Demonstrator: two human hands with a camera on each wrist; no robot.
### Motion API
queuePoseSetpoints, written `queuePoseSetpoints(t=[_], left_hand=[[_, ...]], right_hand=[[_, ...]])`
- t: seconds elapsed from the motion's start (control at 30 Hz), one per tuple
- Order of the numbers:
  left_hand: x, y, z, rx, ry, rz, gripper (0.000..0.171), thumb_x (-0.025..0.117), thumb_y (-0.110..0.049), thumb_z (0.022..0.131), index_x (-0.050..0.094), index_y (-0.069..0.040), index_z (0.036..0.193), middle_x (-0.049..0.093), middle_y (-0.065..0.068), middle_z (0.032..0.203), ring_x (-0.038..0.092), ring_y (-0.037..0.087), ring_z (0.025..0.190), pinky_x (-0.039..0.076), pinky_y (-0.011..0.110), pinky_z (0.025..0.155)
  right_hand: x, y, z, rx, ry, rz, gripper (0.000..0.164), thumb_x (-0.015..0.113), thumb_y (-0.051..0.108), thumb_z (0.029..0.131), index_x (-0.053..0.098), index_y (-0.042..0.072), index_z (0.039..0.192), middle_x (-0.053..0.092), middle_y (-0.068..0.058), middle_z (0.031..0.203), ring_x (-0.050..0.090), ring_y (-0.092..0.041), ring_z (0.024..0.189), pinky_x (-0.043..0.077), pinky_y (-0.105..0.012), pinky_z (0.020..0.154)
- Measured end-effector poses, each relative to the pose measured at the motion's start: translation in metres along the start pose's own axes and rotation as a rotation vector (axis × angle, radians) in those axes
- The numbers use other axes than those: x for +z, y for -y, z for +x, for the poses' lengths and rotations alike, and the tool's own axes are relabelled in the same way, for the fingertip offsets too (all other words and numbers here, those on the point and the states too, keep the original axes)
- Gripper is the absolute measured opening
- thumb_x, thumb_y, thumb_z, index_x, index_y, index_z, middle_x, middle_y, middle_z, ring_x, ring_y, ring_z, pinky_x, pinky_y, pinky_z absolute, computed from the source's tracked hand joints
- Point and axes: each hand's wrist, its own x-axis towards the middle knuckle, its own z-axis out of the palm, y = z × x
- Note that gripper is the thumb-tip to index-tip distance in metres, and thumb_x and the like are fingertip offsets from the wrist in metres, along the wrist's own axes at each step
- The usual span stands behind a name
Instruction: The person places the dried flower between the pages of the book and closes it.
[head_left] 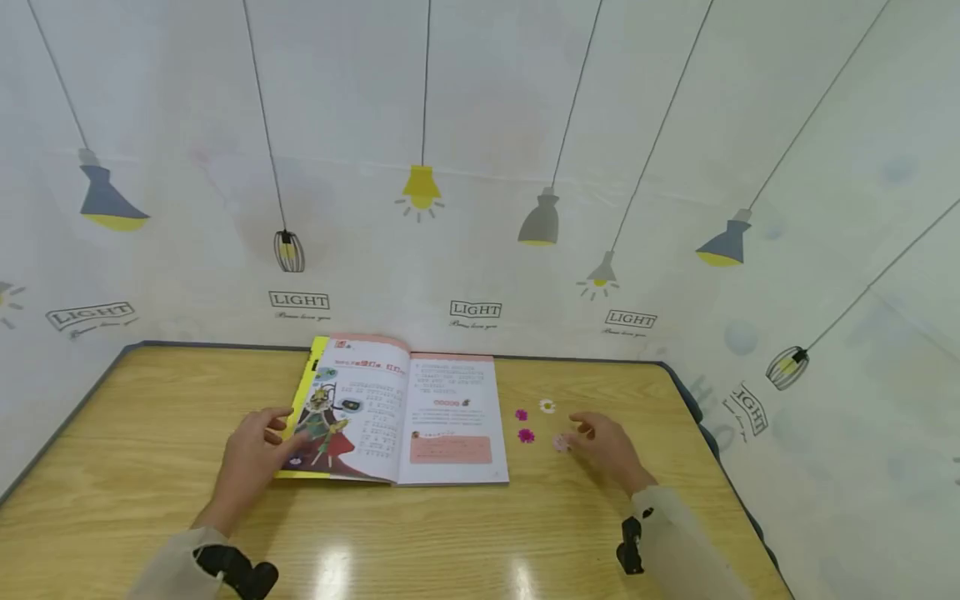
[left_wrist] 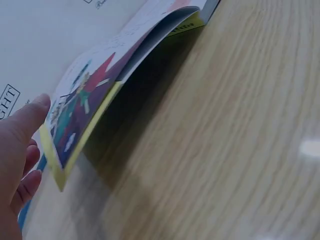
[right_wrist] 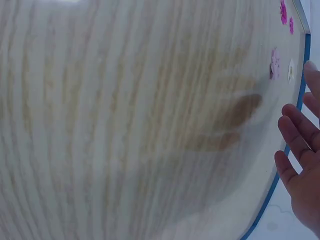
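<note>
An open book (head_left: 450,450) with illustrated pages and a yellow cover edge lies on the table. My left hand (head_left: 255,450) is at its left side, with the thumb over the lower left page and the fingers beside the cover edge. In the left wrist view, the thumb (left_wrist: 37,110) is close against the page; contact is unclear. My right hand (head_left: 603,450) hovers right of the book, fingers loosely bent, nearest a pale pink flower (head_left: 560,442). The right wrist view shows the hand (right_wrist: 302,155) with spread fingers and nothing held. Two magenta flowers (head_left: 526,436) and a white flower (head_left: 547,406) lie nearby.
The wood-grain table (head_left: 420,542) has a dark blue edge (head_left: 225,344). Behind it stands a wall (head_left: 360,208) printed with hanging lamps and lettering. Black devices (head_left: 236,572) are strapped on both sleeves.
</note>
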Motion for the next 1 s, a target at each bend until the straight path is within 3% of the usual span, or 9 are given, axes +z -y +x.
queuePoseSetpoints(t=[0.2,0.5,1.0], left_hand=[[0.013,0.005,-0.005,-0.022,0.049,-0.011,0.045,0.074,-0.023,0.078,0.060,0.004,0.112,0.052,0.012,0.088,0.053,0.020,0.073,0.046,0.030,0.062],[0.020,0.008,-0.011,-0.006,0.084,0.013,0.050,0.076,-0.020,0.075,0.059,0.008,0.112,0.049,0.010,0.083,0.048,0.018,0.071,0.042,0.027,0.060],[0.029,0.011,-0.013,-0.110,0.153,0.023,0.055,0.075,-0.024,0.077,0.055,0.006,0.118,0.048,0.014,0.089,0.047,0.022,0.076,0.041,0.033,0.066]], right_hand=[[0.011,-0.004,-0.002,0.040,-0.028,0.045,0.038,0.066,0.026,0.085,0.061,0.000,0.113,0.061,-0.008,0.095,0.056,-0.021,0.085,0.045,-0.040,0.075],[0.019,-0.001,-0.007,0.056,-0.103,0.112,0.037,0.067,0.024,0.084,0.063,-0.002,0.110,0.058,-0.011,0.095,0.054,-0.023,0.085,0.044,-0.040,0.075],[0.031,-0.007,-0.009,0.082,-0.182,0.179,0.035,0.071,0.027,0.081,0.067,0.002,0.105,0.055,-0.011,0.094,0.052,-0.021,0.085,0.042,-0.037,0.074]])
